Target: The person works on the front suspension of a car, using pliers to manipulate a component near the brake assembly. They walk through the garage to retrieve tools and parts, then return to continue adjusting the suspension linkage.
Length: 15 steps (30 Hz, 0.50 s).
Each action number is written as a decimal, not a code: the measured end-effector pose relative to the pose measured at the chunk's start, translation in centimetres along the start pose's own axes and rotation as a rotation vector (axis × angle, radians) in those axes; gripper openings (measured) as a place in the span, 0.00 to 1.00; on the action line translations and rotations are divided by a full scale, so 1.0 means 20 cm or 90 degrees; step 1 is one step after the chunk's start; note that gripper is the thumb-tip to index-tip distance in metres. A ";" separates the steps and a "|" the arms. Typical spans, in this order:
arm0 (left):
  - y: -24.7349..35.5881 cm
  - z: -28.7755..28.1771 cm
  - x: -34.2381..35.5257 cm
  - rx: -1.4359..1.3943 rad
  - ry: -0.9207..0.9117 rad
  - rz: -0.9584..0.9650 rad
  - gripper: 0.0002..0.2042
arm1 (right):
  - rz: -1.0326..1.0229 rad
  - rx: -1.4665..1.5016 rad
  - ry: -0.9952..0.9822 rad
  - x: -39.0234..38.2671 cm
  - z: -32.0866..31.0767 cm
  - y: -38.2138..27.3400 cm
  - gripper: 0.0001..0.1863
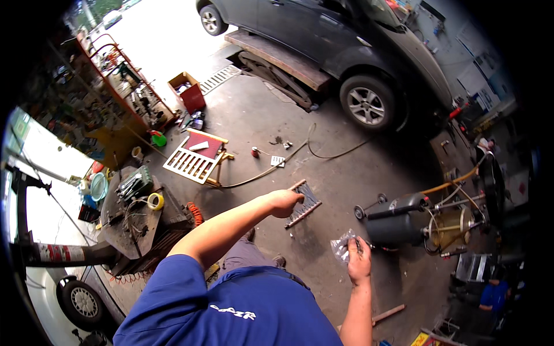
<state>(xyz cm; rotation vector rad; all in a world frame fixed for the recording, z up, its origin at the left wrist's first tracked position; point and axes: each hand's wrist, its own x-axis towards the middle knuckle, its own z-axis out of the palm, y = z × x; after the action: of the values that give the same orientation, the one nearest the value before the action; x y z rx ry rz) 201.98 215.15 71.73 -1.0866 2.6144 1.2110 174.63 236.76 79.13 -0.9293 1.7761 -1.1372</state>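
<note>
My left hand [284,203] reaches out in front of me with its fingers curled closed. What it holds, if anything, is hidden. It overlaps the left side of a small stool [309,203] with two wooden bars and dark straps strung between them; I cannot tell whether they touch. Closer to my body on the right, my right hand [359,260] grips a crumpled clear plastic bag [341,247] between thumb and fingers. The bag's contents are too small to make out.
Ahead stands a slatted wooden chair [191,165]; a hose [265,173] crosses the floor. A dark car [300,34] sits on a lift [277,57]. To the right is a wheeled tank machine [398,225], to the left a cluttered metal stand [135,230].
</note>
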 end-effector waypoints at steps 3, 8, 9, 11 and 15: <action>0.30 -0.12 -0.08 0.129 -0.206 0.006 0.28 | -0.002 0.091 0.018 0.07 0.12 -0.01 0.23; 0.33 -0.23 -0.19 -0.129 0.101 0.173 0.20 | 0.004 0.060 -0.080 0.14 0.28 -0.19 0.23; 0.32 -0.30 -0.20 -0.028 0.066 0.139 0.17 | 0.012 0.066 -0.082 0.14 0.32 -0.22 0.23; 0.28 -0.41 -0.21 0.174 -0.003 0.068 0.14 | -0.001 0.056 -0.079 0.16 0.41 -0.27 0.24; 0.07 -0.52 -0.24 0.217 0.093 0.011 0.14 | -0.012 0.047 -0.064 0.21 0.57 -0.30 0.24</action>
<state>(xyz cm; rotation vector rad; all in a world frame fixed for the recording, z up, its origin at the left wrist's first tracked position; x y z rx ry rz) 206.97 211.27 81.41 -1.1213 2.8003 0.6725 184.16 227.37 80.72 -0.9447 1.6370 -1.1412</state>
